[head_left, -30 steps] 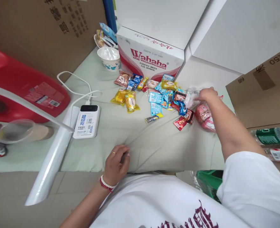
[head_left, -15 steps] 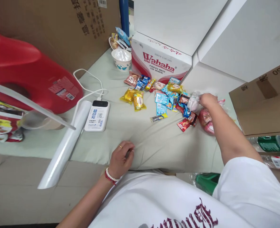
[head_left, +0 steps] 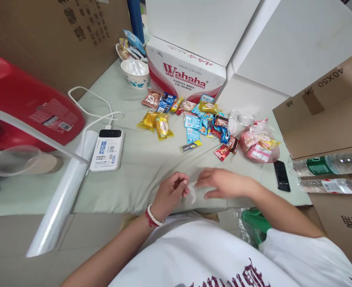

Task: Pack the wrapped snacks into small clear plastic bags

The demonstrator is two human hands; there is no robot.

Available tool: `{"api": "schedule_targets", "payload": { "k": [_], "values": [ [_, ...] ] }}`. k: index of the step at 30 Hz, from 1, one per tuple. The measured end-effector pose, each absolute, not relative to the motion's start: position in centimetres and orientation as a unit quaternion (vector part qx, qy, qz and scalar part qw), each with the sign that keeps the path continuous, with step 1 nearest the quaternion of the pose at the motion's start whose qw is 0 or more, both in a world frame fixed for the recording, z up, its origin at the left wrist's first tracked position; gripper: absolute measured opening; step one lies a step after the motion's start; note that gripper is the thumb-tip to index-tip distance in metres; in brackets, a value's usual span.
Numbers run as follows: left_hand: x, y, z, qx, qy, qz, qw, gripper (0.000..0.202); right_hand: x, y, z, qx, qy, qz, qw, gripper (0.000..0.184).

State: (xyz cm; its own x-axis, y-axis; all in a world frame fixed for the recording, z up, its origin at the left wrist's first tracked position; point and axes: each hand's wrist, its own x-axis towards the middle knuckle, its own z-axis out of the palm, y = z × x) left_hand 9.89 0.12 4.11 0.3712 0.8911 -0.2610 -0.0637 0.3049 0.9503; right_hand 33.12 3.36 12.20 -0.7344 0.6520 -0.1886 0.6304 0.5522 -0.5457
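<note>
My left hand (head_left: 170, 194) is at the table's front edge, its thumb and fingertips pinching a small piece of clear plastic film (head_left: 191, 194). Just right of the film is my right hand (head_left: 223, 182), fingers apart and a little blurred, with nothing visible in them. Beyond the hands lies a pile of small wrapped snacks: light-blue packets (head_left: 193, 121), yellow-wrapped cakes (head_left: 163, 125), and a red packet (head_left: 223, 152). At the pile's right end are a crumpled clear bag (head_left: 238, 120) and a pink bag of snacks (head_left: 259, 145).
A power bank (head_left: 107, 153) with a white cable and a shiny white roll (head_left: 63, 195) lie at left, near a red jug (head_left: 29, 103). Behind stand a paper cup (head_left: 136, 77) and a Wahaba-style red-and-white carton (head_left: 187, 75). A phone (head_left: 282, 176) and plastic bottles (head_left: 334, 164) are at right.
My right hand has come back from the bags at the right to beside my left hand. The left hand now pinches clear film. The view has shifted, bringing the phone into sight.
</note>
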Motion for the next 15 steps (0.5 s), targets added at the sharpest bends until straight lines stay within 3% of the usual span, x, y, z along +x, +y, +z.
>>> {"api": "schedule_targets", "payload": {
  "k": [2, 4, 7, 11, 13, 15],
  "values": [
    [9.4, -0.2, 3.7, 0.473, 0.463, 0.345, 0.665, 0.027, 37.6, 7.0, 14.5, -0.470, -0.854, 0.224, 0.017, 0.028],
    [8.7, -0.7, 3.3, 0.464, 0.489, 0.351, 0.650, 0.028, 43.6, 11.6, 16.9, -0.652, -0.758, 0.014, 0.008, 0.042],
    [7.9, -1.4, 2.7, 0.452, 0.514, 0.360, 0.634, 0.030, 51.9, 17.2, 18.6, -0.730, -0.661, -0.102, -0.140, 0.062],
    [7.0, -1.8, 2.2, 0.451, 0.543, 0.372, 0.603, 0.033, 57.0, 19.5, 17.2, -0.709, -0.637, -0.044, -0.299, 0.036],
    [6.7, -1.9, 1.9, 0.447, 0.548, 0.374, 0.599, 0.032, 57.3, 18.9, 16.0, -0.713, -0.629, -0.040, -0.308, 0.025],
    [6.5, -1.9, 1.8, 0.437, 0.549, 0.377, 0.604, 0.031, 57.0, 18.0, 15.0, -0.722, -0.623, -0.051, -0.297, 0.026]
  ]
}}
